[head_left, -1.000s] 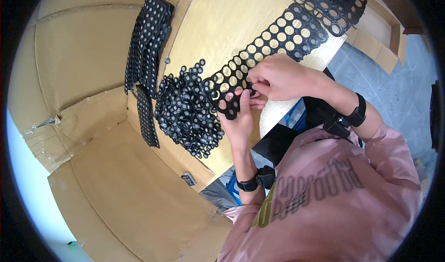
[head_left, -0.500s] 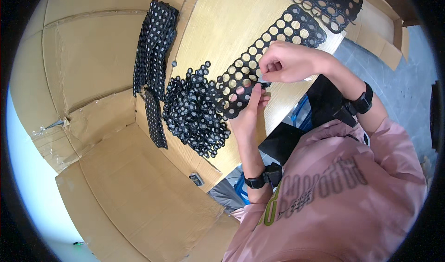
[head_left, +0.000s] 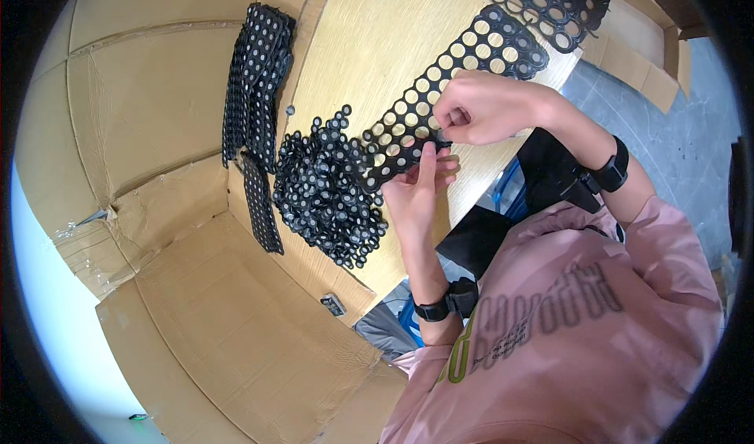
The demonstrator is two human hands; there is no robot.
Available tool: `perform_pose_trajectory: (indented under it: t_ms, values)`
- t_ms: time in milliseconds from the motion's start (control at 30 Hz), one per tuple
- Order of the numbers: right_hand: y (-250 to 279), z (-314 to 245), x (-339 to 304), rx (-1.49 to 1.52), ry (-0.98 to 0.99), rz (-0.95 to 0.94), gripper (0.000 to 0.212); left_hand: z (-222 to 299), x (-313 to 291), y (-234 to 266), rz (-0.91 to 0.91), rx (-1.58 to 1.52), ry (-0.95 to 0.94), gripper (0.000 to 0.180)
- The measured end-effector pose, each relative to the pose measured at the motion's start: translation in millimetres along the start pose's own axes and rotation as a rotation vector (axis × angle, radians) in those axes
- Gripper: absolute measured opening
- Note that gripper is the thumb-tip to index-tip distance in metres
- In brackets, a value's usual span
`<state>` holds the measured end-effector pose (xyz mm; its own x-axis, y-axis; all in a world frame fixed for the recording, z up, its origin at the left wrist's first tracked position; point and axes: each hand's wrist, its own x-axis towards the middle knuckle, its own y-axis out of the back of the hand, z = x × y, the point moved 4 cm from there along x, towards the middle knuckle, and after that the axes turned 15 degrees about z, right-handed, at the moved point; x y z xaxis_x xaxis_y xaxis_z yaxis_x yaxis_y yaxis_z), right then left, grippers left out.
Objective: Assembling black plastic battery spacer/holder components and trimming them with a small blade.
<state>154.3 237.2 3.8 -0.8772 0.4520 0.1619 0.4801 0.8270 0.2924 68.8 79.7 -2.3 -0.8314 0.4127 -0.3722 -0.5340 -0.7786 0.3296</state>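
A long black rubber sheet (head_left: 420, 98) full of round holes lies slantwise over the table, its near end lifted in my left hand (head_left: 415, 197). That hand's thumb presses on top of the sheet's edge, with the fingers underneath and partly showing beyond it. My right hand (head_left: 491, 108) is closed in a pinch at the sheet's right edge, just above the left thumb. What its fingertips grip is too small and covered to make out. Just left of the sheet's near end is a heap of small black rings (head_left: 326, 197) with pale grey centres.
Folded black dotted sheets (head_left: 259, 83) and a narrower strip (head_left: 261, 204) lie along the table's left side, by a large cardboard box (head_left: 236, 310). More holed black sheets (head_left: 561, 12) are stacked at the far right. A small dark object (head_left: 333, 304) lies near the table's front corner.
My right hand has shifted slightly left and down at the sheet's edge. A pale glint at its fingertips no longer shows. The left hand's fingers have spread a little under the sheet.
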Motion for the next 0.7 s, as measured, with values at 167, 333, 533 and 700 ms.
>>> perform_pose_trajectory:
  t_ms: [167, 333, 533, 700]
  values:
    - [-2.1, 0.2, -0.5, -0.003, -0.007, 0.002, 0.013, -4.7, 0.9, -3.3, 0.029, -0.102, -0.025, 0.022]
    - [-2.3, 0.3, 0.1, -0.035, -0.009, 0.009, 0.015, 0.8, -5.9, -6.3, 0.068, -0.178, -0.143, 0.024]
    - [-6.5, 0.4, -1.5, -0.119, 0.064, 0.070, 0.014, -8.1, -3.0, -4.1, 0.132, -0.093, -0.155, 0.022]
    - [-8.4, 2.7, -4.9, -0.151, 0.047, 0.104, 0.013, -2.9, -4.2, -6.6, 0.116, -0.049, -0.180, 0.020]
